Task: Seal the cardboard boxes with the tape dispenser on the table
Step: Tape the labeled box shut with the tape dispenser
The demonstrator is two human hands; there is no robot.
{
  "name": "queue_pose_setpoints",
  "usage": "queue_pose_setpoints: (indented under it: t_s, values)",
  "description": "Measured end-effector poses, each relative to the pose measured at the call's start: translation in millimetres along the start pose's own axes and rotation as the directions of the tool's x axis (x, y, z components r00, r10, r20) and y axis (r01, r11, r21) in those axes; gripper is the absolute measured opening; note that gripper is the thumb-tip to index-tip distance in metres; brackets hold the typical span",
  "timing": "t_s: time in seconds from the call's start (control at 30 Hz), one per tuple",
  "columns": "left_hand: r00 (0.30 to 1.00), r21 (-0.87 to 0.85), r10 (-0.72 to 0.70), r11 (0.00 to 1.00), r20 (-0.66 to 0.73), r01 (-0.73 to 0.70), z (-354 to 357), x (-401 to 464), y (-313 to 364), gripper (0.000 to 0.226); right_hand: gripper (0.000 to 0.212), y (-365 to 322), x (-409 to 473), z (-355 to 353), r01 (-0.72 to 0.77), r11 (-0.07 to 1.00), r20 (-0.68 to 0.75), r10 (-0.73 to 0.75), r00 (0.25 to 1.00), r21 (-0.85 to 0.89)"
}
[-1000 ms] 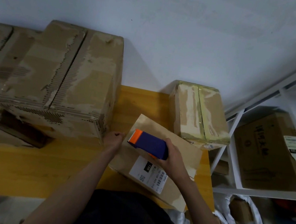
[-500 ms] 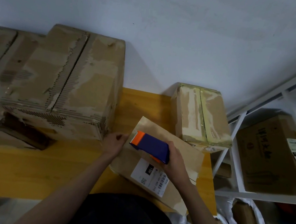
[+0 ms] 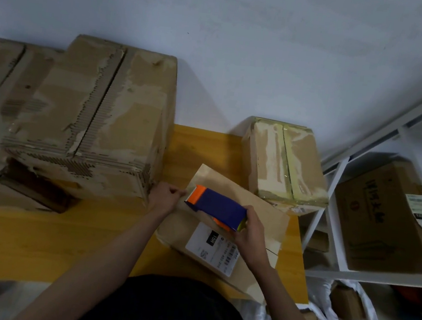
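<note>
Hands apart: right hand (image 3: 250, 230) gripping tape dispenser (image 3: 216, 207), left hand (image 3: 165, 199) curled at flat box (image 3: 226, 229) edge.

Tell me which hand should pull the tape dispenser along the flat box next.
Right, probably. The right hand already grips the tape dispenser on top of the flat box. The left hand sits at the box's far left edge by the dispenser's orange end, better placed for steadying.

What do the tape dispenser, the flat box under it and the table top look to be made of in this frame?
Tape dispenser: likely plastic, going by its smooth, solid orange and blue-purple shell. Flat box: matte brown cardboard bearing a white printed label. Table top: yellow-orange with faint grain, so wood or wood-look laminate; the frame does not show which.
</note>
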State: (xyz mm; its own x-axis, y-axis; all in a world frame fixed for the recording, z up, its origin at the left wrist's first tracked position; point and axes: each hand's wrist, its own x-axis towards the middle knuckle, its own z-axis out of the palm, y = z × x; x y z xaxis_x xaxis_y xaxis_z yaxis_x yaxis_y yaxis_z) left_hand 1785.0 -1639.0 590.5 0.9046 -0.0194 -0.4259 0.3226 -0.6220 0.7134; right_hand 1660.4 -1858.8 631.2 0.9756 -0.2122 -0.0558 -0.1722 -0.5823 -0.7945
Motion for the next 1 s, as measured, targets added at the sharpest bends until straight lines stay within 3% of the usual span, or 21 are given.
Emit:
queue_pose_setpoints:
  t_s: [0.07, 0.37, 0.5, 0.6, 0.7, 0.8, 0.87, 1.0]
  values:
    - [1.0, 0.017, 0.012, 1.0, -0.02, -0.011, 2, 0, -1, 0.034, 0.04, 2, -5, -5, 0.002, 1.0, 0.005, -0.002, 1.0, 0.008]
    - [0.991, 0.031, 0.109, 0.994, -0.074, -0.107, 6, -3, -1, 0.017, 0.047, 41, -53, -69, -0.14, 0.99, -0.106, 0.14, 0.984, 0.011]
    - [0.984, 0.032, 0.142, 0.99, -0.107, -0.139, 14, -7, -7, 0.033, 0.044, 43, -57, -68, -0.152, 0.988, -0.094, 0.154, 0.984, 0.027]
    - [0.98, 0.039, 0.155, 0.988, -0.125, -0.151, 14, -9, -6, 0.022, 0.041, 45, -58, -66, -0.146, 0.988, -0.101, 0.151, 0.983, 0.052]
    - [0.965, 0.112, 0.232, 0.969, -0.123, -0.219, 18, -18, -12, 0.031, 0.04, 46, -59, -67, -0.136, 0.989, -0.107, 0.142, 0.984, 0.064]
    - [0.889, 0.261, 0.449, 0.872, -0.088, -0.414, 27, -34, -31, 0.042, 0.038, 46, -59, -66, -0.131, 0.99, -0.106, 0.137, 0.985, 0.057]
    - [0.819, 0.369, 0.572, 0.755, 0.031, -0.541, 32, -43, -39, 0.052, 0.038, 45, -60, -65, -0.126, 0.991, -0.107, 0.13, 0.986, 0.046]
    - [0.738, 0.443, 0.619, 0.6, 0.27, -0.666, 36, -52, -38, 0.07, 0.042, 43, -60, -64, -0.12, 0.991, -0.123, 0.127, 0.984, 0.064]
